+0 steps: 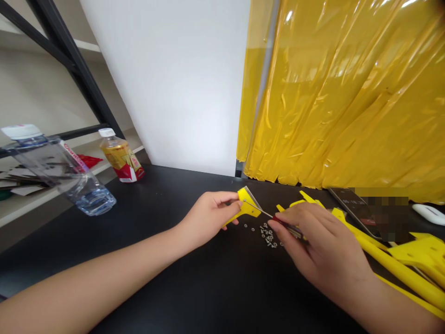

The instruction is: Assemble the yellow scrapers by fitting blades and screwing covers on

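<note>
My left hand (212, 215) pinches a yellow scraper (249, 211) with a thin metal blade along its far edge. Fingers and thumb close around its handle, hiding most of it. In my right hand (316, 236) is a screwdriver (275, 218), its reddish handle mostly covered by the fingers. The slim metal shaft reaches left across the scraper's head, and the tip meets a small screw there. Just below, on the black table (208, 287), lies a loose pile of small screws and nuts (269, 237).
Several yellow scraper parts (422, 250) and long yellow handles (399, 269) lie at right, near a dark phone (358, 213) and a white mouse-like object (429, 214). Left stand a clear water bottle (52, 162) and a drink bottle (121, 160). Yellow plastic sheeting (347, 102) hangs behind.
</note>
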Demonstrator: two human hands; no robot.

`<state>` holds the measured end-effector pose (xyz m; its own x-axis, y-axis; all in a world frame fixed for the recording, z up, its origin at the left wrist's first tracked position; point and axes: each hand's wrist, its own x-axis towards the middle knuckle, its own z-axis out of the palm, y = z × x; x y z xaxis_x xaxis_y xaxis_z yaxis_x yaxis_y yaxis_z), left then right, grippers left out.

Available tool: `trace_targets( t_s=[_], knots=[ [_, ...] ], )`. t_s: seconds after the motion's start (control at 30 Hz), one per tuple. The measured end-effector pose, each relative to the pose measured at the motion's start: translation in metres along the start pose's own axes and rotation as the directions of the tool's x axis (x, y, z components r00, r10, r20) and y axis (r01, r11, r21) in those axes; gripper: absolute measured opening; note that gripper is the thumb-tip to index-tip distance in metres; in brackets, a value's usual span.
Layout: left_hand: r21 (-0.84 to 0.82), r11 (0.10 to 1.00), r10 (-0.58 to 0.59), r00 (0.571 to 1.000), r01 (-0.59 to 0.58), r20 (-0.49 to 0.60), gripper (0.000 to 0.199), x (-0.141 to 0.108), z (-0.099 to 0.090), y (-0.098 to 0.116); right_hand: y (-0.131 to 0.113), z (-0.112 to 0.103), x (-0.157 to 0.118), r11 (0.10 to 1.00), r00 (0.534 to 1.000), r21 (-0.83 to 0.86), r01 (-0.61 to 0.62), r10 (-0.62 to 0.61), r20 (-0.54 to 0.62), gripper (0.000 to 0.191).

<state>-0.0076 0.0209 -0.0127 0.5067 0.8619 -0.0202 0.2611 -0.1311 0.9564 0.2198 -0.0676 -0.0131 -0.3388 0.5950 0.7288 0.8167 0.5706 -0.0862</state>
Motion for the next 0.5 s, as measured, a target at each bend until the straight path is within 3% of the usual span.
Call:
trace_targets(
  t_s=[0.1,0.23,0.5],
  knots=[
    [0.064,0.997,0.035,0.998,-0.031,-0.058,0.026,0.003,-0.003,-0.002,-0.001,0.005,0.001,0.984,0.998,-0.173,-0.046,0.053,0.033,0.019],
    [0.066,0.997,0.055,0.993,-0.048,-0.106,0.027,0.007,-0.007,-0.005,-0.005,0.011,0.001,0.95,0.991,-0.311,-0.039,0.076,0.106,0.017],
    [0.092,0.995,0.06,0.989,-0.047,-0.139,0.031,0.009,-0.009,-0.006,-0.011,0.017,-0.001,0.952,0.987,-0.303,-0.044,0.087,0.131,0.016]
  ],
)
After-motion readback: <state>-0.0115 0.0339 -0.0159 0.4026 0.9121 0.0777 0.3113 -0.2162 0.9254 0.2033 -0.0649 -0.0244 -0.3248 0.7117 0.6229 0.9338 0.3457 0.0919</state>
